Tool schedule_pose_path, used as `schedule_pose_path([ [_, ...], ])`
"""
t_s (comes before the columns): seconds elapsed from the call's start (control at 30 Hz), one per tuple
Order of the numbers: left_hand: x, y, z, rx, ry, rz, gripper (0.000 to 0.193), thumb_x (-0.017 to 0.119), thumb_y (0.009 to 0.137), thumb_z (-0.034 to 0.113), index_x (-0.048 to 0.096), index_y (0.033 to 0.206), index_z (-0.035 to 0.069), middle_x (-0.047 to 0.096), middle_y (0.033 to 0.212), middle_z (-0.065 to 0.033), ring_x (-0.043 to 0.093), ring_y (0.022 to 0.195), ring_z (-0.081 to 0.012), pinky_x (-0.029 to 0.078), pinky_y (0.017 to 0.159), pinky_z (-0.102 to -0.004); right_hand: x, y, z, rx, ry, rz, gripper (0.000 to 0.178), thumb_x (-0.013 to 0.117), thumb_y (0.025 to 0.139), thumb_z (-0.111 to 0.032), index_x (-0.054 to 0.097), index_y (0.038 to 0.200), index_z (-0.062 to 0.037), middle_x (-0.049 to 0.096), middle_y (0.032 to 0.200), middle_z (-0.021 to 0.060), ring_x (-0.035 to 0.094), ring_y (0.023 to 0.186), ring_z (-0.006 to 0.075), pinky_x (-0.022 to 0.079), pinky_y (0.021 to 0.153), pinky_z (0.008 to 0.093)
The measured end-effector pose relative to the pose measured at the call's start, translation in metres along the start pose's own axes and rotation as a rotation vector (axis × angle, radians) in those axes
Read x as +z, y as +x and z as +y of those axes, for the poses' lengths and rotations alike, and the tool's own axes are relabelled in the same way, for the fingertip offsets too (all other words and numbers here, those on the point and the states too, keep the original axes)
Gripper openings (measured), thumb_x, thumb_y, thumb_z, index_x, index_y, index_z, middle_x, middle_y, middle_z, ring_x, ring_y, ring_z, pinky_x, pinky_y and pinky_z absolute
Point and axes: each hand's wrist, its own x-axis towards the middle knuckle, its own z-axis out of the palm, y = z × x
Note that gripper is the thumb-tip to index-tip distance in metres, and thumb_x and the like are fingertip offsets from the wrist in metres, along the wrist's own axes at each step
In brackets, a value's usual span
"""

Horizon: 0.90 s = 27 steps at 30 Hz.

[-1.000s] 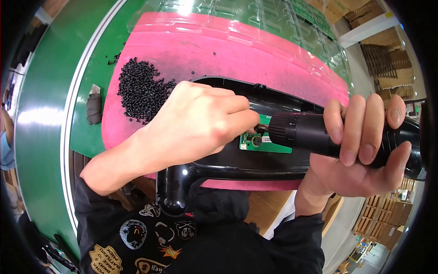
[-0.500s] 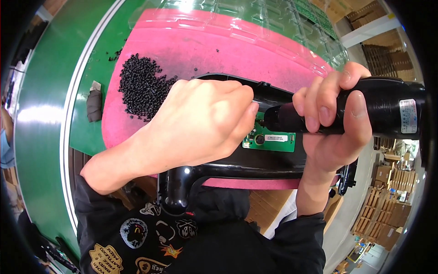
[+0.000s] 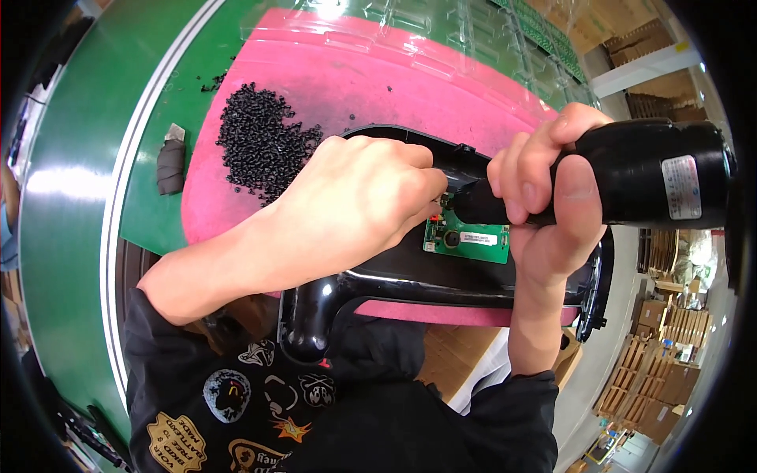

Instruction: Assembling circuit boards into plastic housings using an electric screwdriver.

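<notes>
Black electric screwdriver (image 3: pixel 631 177) tilted onto green circuit board (image 3: pixel 467 236), inside black plastic housing (image 3: pixel 394 276)

The desk (image 3: pixel 71 260) has a green top with a white stripe curving along its length. A pink mat (image 3: pixel 371 87) lies on it and serves as the landmark. On the mat's left part sits a heap of small black pellets (image 3: pixel 256 142), with a few stray ones on the green just above the mat's upper left corner. A black plastic housing (image 3: pixel 410 276) lies across the mat's near edge, overhanging it. Left of the mat, on the green, lies a small dark wrapped roll (image 3: pixel 169 164). Beyond the mat's far edge lies a clear plastic tray (image 3: pixel 441 24).
</notes>
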Motion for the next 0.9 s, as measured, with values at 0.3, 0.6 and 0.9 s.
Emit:
schedule_pose_path([
  [0.3, 0.004, 0.0, -0.003, 0.0, -0.126, -0.046, 0.012, 0.07, 0.079, 0.011, 0.065, 0.086, 0.002, 0.061, 0.078, -0.0104, 0.062, 0.072, -0.034, 0.048, 0.058, -0.0427, -0.007, -0.006, -0.004, -0.01, 0.17, 0.102, 0.031, 0.059, 0.092, -0.033, 0.047, 0.104, -0.0075, 0.044, 0.063, -0.0023, 0.038, 0.049, 0.0085, 0.035, 0.055, 0.0276],
  [0.6, 0.005, 0.009, -0.005, 0.057, -0.448, -0.071, 0.013, 0.07, 0.079, 0.006, 0.064, 0.087, -0.003, 0.065, 0.081, -0.0145, 0.064, 0.074, -0.0343, 0.05, 0.063, -0.0391, -0.031, -0.019, -0.037, -0.139, 0.519, -0.037, 0.035, 0.056, 0.096, -0.039, 0.043, 0.116, -0.0127, 0.054, 0.077, -0.0003, 0.054, 0.065, 0.0124, 0.041, 0.068, 0.0321],
  [0.9, -0.001, 0.014, 0.0, -0.023, -0.455, -0.141, 0.014, 0.073, 0.076, 0.004, 0.064, 0.084, -0.003, 0.065, 0.077, -0.0116, 0.064, 0.067, -0.0288, 0.049, 0.058, -0.0341, -0.02, -0.022, -0.041, -0.109, 0.562, 0.071, 0.026, 0.058, 0.092, -0.028, 0.046, 0.104, -0.0088, 0.052, 0.071, -0.0007, 0.051, 0.059, 0.0106, 0.04, 0.067, 0.0284],
])
